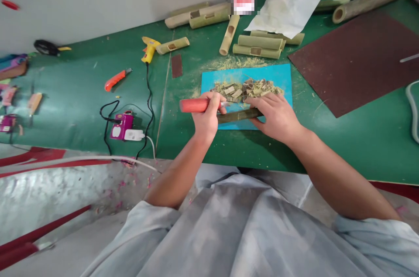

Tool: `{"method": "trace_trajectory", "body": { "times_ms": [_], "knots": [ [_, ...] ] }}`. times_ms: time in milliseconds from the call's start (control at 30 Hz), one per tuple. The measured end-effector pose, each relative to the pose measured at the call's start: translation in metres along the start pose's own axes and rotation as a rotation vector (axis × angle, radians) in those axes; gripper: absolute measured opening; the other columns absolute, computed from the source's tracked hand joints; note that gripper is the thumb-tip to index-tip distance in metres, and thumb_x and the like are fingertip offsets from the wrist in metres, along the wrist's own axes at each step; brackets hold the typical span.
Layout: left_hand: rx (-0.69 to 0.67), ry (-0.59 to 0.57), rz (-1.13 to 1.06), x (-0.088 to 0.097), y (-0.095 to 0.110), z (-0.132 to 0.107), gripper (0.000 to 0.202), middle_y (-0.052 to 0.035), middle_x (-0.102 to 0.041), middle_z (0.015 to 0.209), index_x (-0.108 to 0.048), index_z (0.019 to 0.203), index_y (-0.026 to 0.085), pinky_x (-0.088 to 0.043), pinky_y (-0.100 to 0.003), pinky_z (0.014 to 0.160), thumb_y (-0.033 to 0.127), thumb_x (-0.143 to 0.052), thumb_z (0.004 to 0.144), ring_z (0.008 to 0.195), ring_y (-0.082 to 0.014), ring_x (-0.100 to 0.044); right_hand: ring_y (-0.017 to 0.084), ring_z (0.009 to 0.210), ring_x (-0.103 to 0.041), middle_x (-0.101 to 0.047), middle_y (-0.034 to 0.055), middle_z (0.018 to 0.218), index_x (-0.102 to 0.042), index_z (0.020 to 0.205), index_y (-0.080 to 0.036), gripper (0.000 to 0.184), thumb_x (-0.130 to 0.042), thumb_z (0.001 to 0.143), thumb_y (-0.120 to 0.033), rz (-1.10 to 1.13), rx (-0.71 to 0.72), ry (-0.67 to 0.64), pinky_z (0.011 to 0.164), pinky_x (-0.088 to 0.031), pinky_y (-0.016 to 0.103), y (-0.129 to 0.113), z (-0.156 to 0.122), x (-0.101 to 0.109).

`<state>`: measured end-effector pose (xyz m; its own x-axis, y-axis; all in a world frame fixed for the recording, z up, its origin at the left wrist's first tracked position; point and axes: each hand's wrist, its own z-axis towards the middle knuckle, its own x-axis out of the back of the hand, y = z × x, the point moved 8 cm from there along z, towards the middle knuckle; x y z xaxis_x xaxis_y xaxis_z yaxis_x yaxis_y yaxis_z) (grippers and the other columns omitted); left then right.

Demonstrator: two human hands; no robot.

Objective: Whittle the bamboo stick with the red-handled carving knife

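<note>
My left hand (pixel 207 117) is closed around a knife (pixel 198 105) with a thick red handle. Its short metal tip points right, mostly hidden by my fingers. Between my hands lies a dark green bamboo piece (pixel 240 115), its left end at my left hand's fingers. My right hand (pixel 276 115) grips the right end of the bamboo, thumb below and fingers over the top. Underneath is a blue board (pixel 285 77) on the green table. Bamboo chips and shavings (pixel 231 90) are heaped on the board just beyond my hands.
Cut bamboo tubes (pixel 258 41) lie behind the board, near white paper (pixel 281 13). To the left are a yellow glue gun (pixel 149 50), an orange utility knife (pixel 116 80) and a purple power block (pixel 121 126) with cords. A brown sheet (pixel 356 59) and a long bamboo pole (pixel 376 0) are right.
</note>
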<state>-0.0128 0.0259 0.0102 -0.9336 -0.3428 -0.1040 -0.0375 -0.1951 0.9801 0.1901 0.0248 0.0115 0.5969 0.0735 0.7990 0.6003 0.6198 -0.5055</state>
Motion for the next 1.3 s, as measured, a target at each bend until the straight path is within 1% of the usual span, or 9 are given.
{"method": "trace_trajectory", "body": {
  "times_ms": [100,200,367,533,733,833,967,1133,1300],
  "knots": [
    [0.104,-0.019,-0.023,-0.002,-0.018,-0.006,0.047,0.0036,-0.063,0.059,-0.069,0.068,0.018,-0.049,-0.022,0.049,0.061,-0.084,0.081,0.045,-0.0071,-0.058,0.033,0.105,-0.065,-0.077,0.0121,0.108,-0.071,0.106,-0.022,0.019,-0.067,0.087,-0.022,0.021,-0.03,-0.016,0.089,-0.047,0.045,0.019,0.0,-0.002],
    [0.146,-0.081,-0.01,-0.007,-0.022,-0.012,0.049,0.0033,-0.062,0.057,-0.069,0.067,0.017,-0.047,-0.021,0.047,0.062,-0.084,0.08,0.044,-0.0069,-0.057,0.031,0.102,-0.064,-0.075,0.0113,0.104,-0.07,0.099,-0.023,0.018,-0.068,0.082,-0.02,0.078,0.001,-0.081,0.09,-0.047,0.045,0.029,-0.002,-0.007],
    [0.137,-0.214,0.011,-0.021,-0.016,-0.014,0.05,0.0021,-0.063,0.056,-0.071,0.072,0.018,-0.049,-0.022,0.049,0.065,-0.079,0.084,0.048,-0.0084,-0.059,0.031,0.102,-0.064,-0.075,0.0089,0.103,-0.072,0.1,-0.024,0.024,-0.065,0.078,-0.018,0.099,0.026,-0.113,0.092,-0.047,0.045,0.032,-0.003,-0.005],
    [-0.017,-0.426,0.056,-0.04,-0.007,-0.002,0.046,0.0007,-0.069,0.067,-0.074,0.079,0.02,-0.056,-0.025,0.059,0.065,-0.076,0.087,0.056,-0.0093,-0.066,0.032,0.1,-0.065,-0.076,0.012,0.107,-0.075,0.106,-0.022,0.026,-0.058,0.085,-0.017,0.118,0.05,-0.09,0.092,-0.048,0.048,0.033,-0.003,0.001],
    [-0.044,-0.598,0.157,-0.051,-0.015,0.003,0.027,-0.0054,-0.081,0.096,-0.078,0.099,0.021,-0.062,-0.027,0.076,0.047,-0.078,0.089,0.078,-0.0134,-0.076,0.031,0.104,-0.066,-0.077,0.0116,0.109,-0.073,0.11,-0.023,0.034,-0.048,0.09,-0.013,0.215,0.037,-0.101,0.095,-0.046,0.05,0.042,0.0,-0.007],
    [-0.116,-0.65,0.271,-0.054,-0.011,0.001,0.018,-0.0065,-0.083,0.102,-0.078,0.096,0.021,-0.062,-0.032,0.087,0.036,-0.081,0.085,0.09,-0.0174,-0.078,0.03,0.101,-0.064,-0.076,0.0116,0.106,-0.073,0.105,-0.023,0.031,-0.044,0.096,-0.015,0.181,0.028,-0.101,0.094,-0.045,0.048,0.044,0.003,-0.01],
    [-0.142,-0.706,0.351,-0.056,-0.009,0.001,0.019,-0.0062,-0.083,0.1,-0.08,0.095,0.021,-0.061,-0.033,0.087,0.034,-0.083,0.082,0.092,-0.0189,-0.077,0.029,0.099,-0.061,-0.074,0.0122,0.104,-0.072,0.104,-0.022,0.034,-0.038,0.105,-0.023,0.09,0.018,-0.123,0.09,-0.043,0.045,0.045,0.006,-0.016],
    [-0.079,-0.762,0.344,-0.06,-0.013,0.005,0.02,-0.0062,-0.083,0.102,-0.081,0.098,0.021,-0.06,-0.032,0.088,0.033,-0.084,0.082,0.094,-0.0187,-0.077,0.029,0.098,-0.058,-0.074,0.0113,0.104,-0.072,0.105,-0.023,0.034,-0.038,0.102,-0.019,0.029,0.003,-0.112,0.086,-0.041,0.044,0.045,0.007,-0.019],
    [-0.081,-0.805,0.346,-0.067,-0.015,0.009,0.023,-0.0073,-0.082,0.103,-0.081,0.097,0.021,-0.059,-0.036,0.092,0.034,-0.086,0.078,0.096,-0.0206,-0.077,0.029,0.099,-0.059,-0.073,0.0115,0.103,-0.072,0.104,-0.023,0.035,-0.038,0.101,-0.018,0.019,0.001,-0.085,0.085,-0.04,0.044,0.046,0.008,-0.021]
  ]
}}
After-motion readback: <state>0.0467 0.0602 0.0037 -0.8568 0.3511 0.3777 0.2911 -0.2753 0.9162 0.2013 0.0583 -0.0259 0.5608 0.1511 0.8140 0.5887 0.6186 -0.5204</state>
